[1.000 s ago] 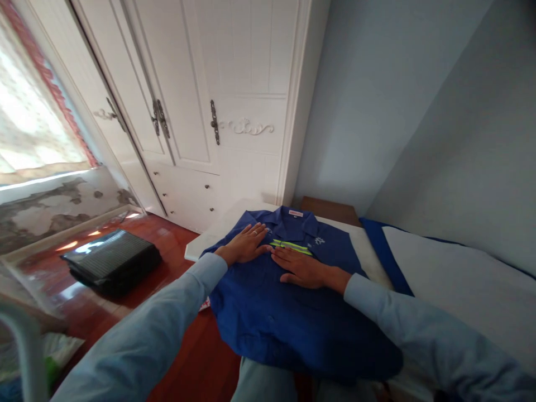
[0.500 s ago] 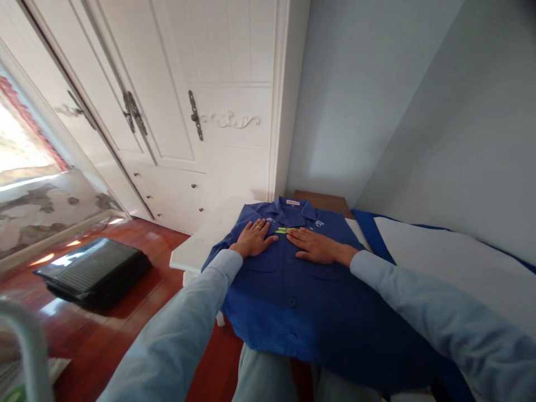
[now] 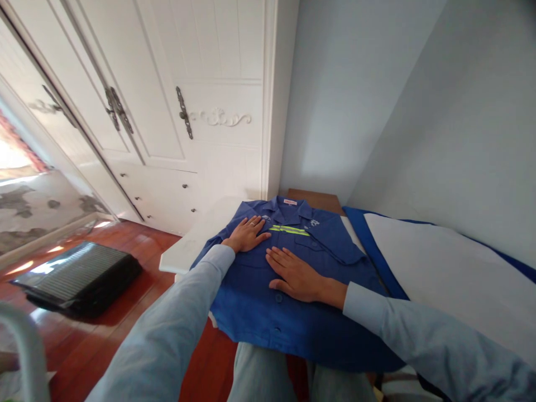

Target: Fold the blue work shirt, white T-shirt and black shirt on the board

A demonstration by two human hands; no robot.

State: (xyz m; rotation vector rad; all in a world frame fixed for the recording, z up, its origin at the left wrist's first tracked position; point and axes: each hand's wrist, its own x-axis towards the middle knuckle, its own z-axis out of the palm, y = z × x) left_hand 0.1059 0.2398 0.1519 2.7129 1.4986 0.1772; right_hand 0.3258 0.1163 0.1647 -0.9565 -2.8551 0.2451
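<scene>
A blue work shirt [image 3: 247,296] lies spread face up before me, its collar at the far end and its lower edge hanging over my knees. Across its chest runs a yellow-green reflective stripe [image 3: 288,229], with white logos near both shoulders. My left hand [image 3: 247,233] rests flat on the chest at the left, fingers stretched out and a ring on one finger. Lower and to the right, my right hand [image 3: 295,274] lies with extended fingers on the shirt front, by the button line. Neither hand grips the cloth.
Under the shirt is a white table [image 3: 176,254]. A white wardrobe [image 3: 218,156] stands behind it. To the right a white sheet [image 3: 439,262] lies on blue material. A black suitcase [image 3: 84,276] lies on the red wooden floor at left.
My right hand has slid down the shirt towards me, uncovering the reflective stripe. My left hand stays at the chest. The view has shifted slightly to the right.
</scene>
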